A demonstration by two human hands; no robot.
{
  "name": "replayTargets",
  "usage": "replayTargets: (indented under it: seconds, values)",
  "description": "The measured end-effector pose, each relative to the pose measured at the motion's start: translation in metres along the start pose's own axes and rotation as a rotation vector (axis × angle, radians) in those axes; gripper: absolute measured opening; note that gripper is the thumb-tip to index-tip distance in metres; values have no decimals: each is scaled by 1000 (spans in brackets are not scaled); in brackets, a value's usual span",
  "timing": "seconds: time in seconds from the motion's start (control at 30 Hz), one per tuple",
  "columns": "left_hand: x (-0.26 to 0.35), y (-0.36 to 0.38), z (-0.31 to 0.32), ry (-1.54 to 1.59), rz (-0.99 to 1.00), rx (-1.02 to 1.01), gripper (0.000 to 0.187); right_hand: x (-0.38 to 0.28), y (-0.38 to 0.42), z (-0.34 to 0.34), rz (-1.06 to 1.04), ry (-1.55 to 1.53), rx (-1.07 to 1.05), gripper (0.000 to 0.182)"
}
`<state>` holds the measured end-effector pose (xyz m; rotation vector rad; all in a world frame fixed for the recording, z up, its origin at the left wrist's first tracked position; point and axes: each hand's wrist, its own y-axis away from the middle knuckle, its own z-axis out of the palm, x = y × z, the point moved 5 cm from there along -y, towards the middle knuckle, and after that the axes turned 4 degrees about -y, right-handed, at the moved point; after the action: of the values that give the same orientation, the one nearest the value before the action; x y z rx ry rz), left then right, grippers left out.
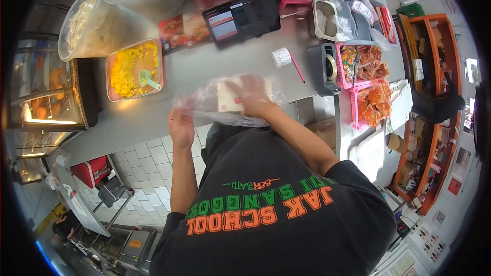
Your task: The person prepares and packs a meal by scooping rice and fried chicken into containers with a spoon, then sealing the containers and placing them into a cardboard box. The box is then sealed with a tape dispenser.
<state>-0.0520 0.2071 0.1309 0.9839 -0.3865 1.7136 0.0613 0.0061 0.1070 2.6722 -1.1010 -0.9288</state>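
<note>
At the counter's front edge, a clear plastic bag (pixel 204 98) lies around a pale box (pixel 230 96) with small red marks. My left hand (pixel 181 122) has its fingers closed on the bag's left edge. Over the box and the bag's right part is my right hand (pixel 251 94), blurred by motion, so its fingers are hard to make out. Behind the bag, a white paper roll (pixel 281 58) and a pink stick (pixel 297 68) lie on the steel counter (pixel 204 66).
A tray of yellow food (pixel 134 69) with a green scoop stands left, near large tubs (pixel 105 25). A black tablet device (pixel 243 19) is at the back. Pink baskets (pixel 353 105) and a grey tape dispenser (pixel 322 69) stand right. A person (pixel 66 225) is at far lower left.
</note>
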Motion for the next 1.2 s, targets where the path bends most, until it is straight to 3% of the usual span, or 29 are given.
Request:
replayTargets:
  seconds: [0.13, 0.23, 0.27, 0.3, 0.33, 0.37, 0.4, 0.47, 0.53, 0.57, 0.63, 0.7, 0.73, 0.8, 0.83, 0.93, 0.97, 1.0, 1.03, 1.07, 1.1, 1.2]
  values:
    - [1, 2, -13, -277, -46, 79, 28, 3, -7, 2, -24, 16, -44, 98]
    - [-6, -5, -1, -465, -141, -28, 25, -6, -12, -1, -131, -2, 58, 100]
    - [-6, -6, 4, -659, -153, -61, 21, -5, -13, -2, -137, -3, 62, 100]
    - [-7, -7, 9, -854, -165, -95, 18, -5, -13, -3, -169, -26, 57, 95]
    - [-4, -9, 15, -860, -160, -97, 18, -4, -13, -5, -200, -49, 53, 91]
    - [4, -9, 15, -870, -123, 40, 16, 3, -11, -9, -203, -52, 59, 91]
    - [10, -6, 14, -877, -90, 178, 16, 13, -2, -15, -223, -71, 92, 80]
    - [17, -4, -10, -782, -34, 231, 15, 29, 13, -48, -250, -90, 122, 70]
    - [23, 1, -13, -681, 26, 299, 15, 29, 29, -99, -252, -486, -391, 52]
    - [30, 2, -4, -762, 12, 348, 17, 44, 29, -109, -262, -483, -399, 52]
    - [46, 4, 26, -843, 8, 420, 21, 75, 22, -138, -264, -1367, -415, 43]
    - [65, 3, 84, -813, 346, 431, 28, 148, -13, -125, 124, -1054, -19, 42]
    - [68, 4, 96, -819, 353, 462, 28, 163, -18, -106, 106, -1053, -46, 42]
    - [80, 5, 131, -1006, 705, 364, 34, 201, -23, -94, 323, -239, 356, 45]
    - [78, 4, 142, -1015, 707, 390, 34, 201, -26, -87, 302, -242, 340, 45]
    - [43, -9, 185, -1016, 588, 91, 37, 199, -22, -52, 248, -399, 207, 39]
    - [23, -22, 201, -950, 510, -39, 39, 200, -27, -40, 182, -740, 199, 39]
    - [-3, -36, 214, -888, 308, -14, 45, 199, -34, -38, 107, -1076, 186, 38]
    - [-29, -49, 225, -953, 281, -6, 61, 191, -34, -47, 93, -1067, 176, 38]
    - [-56, -61, 228, -1053, 265, 12, 77, 175, -26, -61, 107, -1354, 153, 37]
    - [-87, -71, 225, -1023, 197, 44, 78, 163, -18, -72, 127, -1645, 124, 36]
    - [-129, -78, 237, -847, 101, 34, 78, 165, -13, -104, 32, -1759, 246, 34]
